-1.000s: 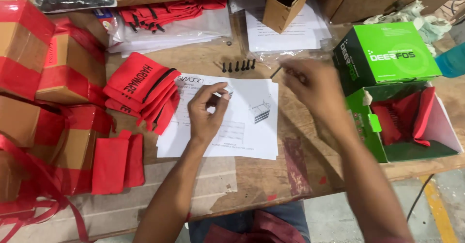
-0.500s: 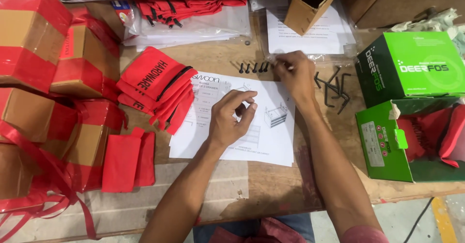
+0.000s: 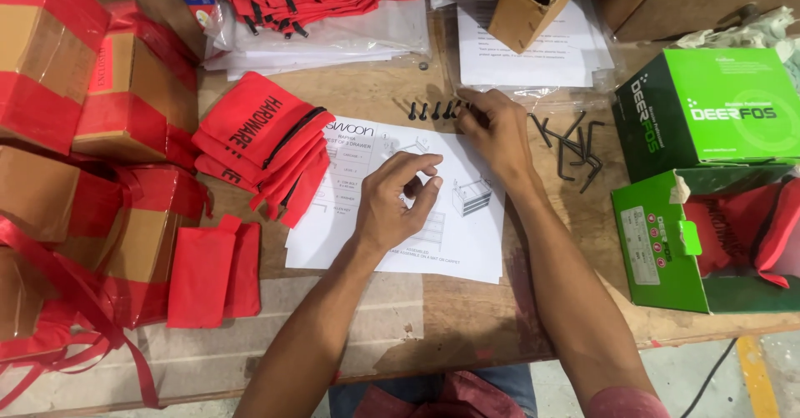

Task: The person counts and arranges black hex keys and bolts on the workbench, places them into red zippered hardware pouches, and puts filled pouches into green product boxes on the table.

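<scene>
My right hand rests with fingers curled narrow at the right end of the row of black screws just above the instruction sheet, their shafts pointing toward me, while my left hand sits loosely pinched on that sheet, farther from them.

A worn wooden tabletop with scuffed, stained boards fills the view under even light. Below its front edge lies a grey concrete floor with a yellow painted stripe at the right.
</scene>
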